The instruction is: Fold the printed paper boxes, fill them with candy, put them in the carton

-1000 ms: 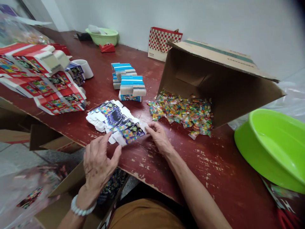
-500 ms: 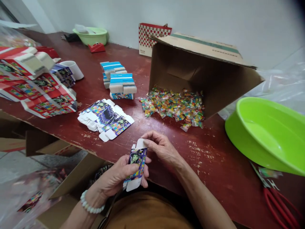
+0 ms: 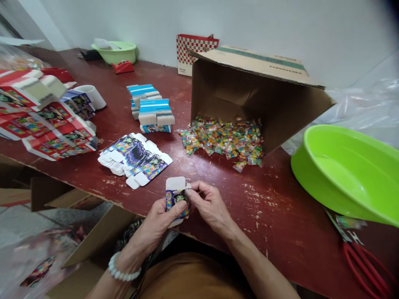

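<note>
My left hand point(image 3: 162, 218) is closed around a small purple candy box point(image 3: 177, 198), its thumb across the printed front. White flaps stand up at the box's top end, and another flap shows at the bottom. With thumb and fingers pinched, my right hand point(image 3: 212, 203) grips the top right corner of the same box at a small flap. Just beyond, a stack of flat purple box blanks point(image 3: 137, 155) lies fanned on the table. Farther off, small wrapped candy packets point(image 3: 224, 139) spill from a cardboard carton point(image 3: 249, 87) lying on its side.
Bundled blue blanks point(image 3: 154, 110) and red blanks point(image 3: 62, 128) sit behind and left. A green basin point(image 3: 349, 166) and red-handled scissors point(image 3: 361, 261) are at right. A tape dispenser point(image 3: 123, 67) stands at the back. Below the table's left edge is an open carton point(image 3: 93, 241).
My left hand has turned the box, so its large top flap now stands at the left. My right hand has shifted from that flap to the small flap at the right corner.
</note>
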Demonstrator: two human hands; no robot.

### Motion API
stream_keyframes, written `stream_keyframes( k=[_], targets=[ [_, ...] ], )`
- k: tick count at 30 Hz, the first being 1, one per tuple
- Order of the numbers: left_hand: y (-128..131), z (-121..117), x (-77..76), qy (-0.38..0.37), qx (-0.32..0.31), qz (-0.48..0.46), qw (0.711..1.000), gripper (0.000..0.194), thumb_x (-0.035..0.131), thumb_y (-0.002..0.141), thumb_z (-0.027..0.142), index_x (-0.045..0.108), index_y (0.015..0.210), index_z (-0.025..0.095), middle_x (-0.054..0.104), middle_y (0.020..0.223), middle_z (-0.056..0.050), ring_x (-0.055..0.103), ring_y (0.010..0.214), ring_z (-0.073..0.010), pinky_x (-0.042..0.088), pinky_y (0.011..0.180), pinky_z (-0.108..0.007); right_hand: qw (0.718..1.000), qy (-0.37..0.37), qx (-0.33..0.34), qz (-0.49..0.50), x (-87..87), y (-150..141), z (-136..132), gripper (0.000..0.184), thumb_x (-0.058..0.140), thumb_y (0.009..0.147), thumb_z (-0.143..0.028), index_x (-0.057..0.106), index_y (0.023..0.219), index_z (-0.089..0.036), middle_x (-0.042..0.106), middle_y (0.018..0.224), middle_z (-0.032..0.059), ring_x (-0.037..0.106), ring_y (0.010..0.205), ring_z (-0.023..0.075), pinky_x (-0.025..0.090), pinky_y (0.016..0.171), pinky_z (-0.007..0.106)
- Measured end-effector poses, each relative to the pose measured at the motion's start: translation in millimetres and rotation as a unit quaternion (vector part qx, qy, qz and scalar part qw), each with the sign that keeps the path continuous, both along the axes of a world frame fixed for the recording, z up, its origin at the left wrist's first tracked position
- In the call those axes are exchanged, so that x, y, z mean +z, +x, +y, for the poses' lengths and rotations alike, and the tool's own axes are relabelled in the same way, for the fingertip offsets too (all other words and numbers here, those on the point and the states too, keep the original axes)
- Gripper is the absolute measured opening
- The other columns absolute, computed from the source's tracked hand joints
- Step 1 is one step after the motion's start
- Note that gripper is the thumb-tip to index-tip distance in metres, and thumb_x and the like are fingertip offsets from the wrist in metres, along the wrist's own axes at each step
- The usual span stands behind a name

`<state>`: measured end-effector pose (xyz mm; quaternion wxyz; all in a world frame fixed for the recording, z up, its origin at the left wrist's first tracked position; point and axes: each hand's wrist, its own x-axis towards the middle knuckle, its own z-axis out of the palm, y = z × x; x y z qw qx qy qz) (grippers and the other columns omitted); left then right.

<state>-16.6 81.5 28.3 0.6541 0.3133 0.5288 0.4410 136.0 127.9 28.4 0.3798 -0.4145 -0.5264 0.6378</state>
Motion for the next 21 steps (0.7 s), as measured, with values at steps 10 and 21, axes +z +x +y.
stream_keyframes(
  k=[10,21],
  targets=[
    [14.8,-5.0,10.6,0.125,0.118,0.101,0.98,0.058,0.08,0.074,0.024,0.053,0.125,0.027,0.071,0.118,-0.005,0.07,0.102,-0.0206,0.057,0.084,-0.026,0.994,0.063,-0.089,0.028,-11.5,0.3,-3.1,0.026,0.064,0.087,-0.034,0.058,0.109,-0.022,0.067,0.09,0.0017,0.061,0.078,0.0146,0.05,0.072,0.026],
    [2.4,1.2,7.4,0.122,0.04,0.134,0.983,0.022,0.07,0.084,0.04,0.07,0.091,0.02,0.074,0.09,-0.003,0.066,0.083,-0.0176,0.053,0.072,-0.024,0.998,-0.048,-0.016,0.047,-2.8,12.3,15.3,0.032,0.083,0.066,-0.039,0.064,0.082,-0.018,0.062,0.069,-0.0036,0.054,0.062,0.0104,0.044,0.062,0.023]
  ],
)
